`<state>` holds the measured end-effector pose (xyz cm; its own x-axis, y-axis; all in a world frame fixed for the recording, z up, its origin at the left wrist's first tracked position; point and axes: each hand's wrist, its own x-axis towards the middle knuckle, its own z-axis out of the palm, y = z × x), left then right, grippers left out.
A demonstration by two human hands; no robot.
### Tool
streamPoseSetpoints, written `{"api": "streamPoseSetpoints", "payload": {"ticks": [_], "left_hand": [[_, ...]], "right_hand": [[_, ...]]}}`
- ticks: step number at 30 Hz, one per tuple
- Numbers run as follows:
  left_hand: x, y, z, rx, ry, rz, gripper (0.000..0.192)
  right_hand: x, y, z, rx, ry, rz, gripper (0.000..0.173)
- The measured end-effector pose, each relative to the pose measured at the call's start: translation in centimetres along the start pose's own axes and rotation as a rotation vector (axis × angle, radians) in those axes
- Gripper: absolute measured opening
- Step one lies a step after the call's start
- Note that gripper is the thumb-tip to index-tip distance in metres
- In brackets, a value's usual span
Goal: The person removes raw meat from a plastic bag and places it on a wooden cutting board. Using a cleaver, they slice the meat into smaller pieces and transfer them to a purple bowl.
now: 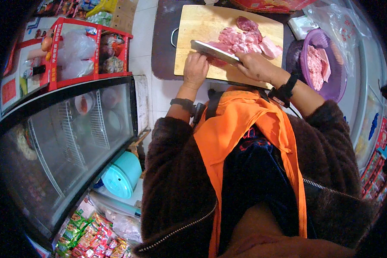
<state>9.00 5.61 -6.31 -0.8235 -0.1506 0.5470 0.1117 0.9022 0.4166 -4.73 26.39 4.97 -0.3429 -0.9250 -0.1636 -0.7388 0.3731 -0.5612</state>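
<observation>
A pale wooden cutting board (193, 29) lies before me with a heap of sliced raw meat (235, 38) on it. My right hand (258, 68) grips a broad-bladed kitchen knife (214, 51), its blade slanting up to the left over the near edge of the heap. Beside the blade, my left hand (196, 68) rests on the board with its fingers curled. Its fingertips are hidden, so I cannot tell whether it pins any meat. Some meat (217, 62) shows on the near side of the blade. A darker chunk (247, 24) and a paler fatty piece (271, 47) edge the heap.
Right of the board stands a purple plastic basin (337, 77) holding raw meat (315, 66). A clear plastic bag (345, 29) lies behind it. At left are a red shelf rack (95, 75) and a glass-door cooler (84, 135). A turquoise lidded bucket (122, 175) stands below.
</observation>
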Motion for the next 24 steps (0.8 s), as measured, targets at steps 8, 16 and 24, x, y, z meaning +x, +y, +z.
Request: {"api": "streamPoseSetpoints", "payload": {"ticks": [8,16,24], "left_hand": [[0.1,0.0,0.4,-0.024,-0.027,-0.062,0.009],[-0.3,-0.4,1.1,-0.014,-0.037,-0.071,0.01],[-0.4,-0.2,0.6,-0.031,0.005,-0.056,0.013]], "right_hand": [[1.6,-1.1,-1.0,-0.066,-0.124,0.037,0.021],[4.8,-1.6,1.4,-0.046,-0.119,0.063,0.026],[2.4,-0.3,3.4,0.081,0.12,0.033,0.021]]}}
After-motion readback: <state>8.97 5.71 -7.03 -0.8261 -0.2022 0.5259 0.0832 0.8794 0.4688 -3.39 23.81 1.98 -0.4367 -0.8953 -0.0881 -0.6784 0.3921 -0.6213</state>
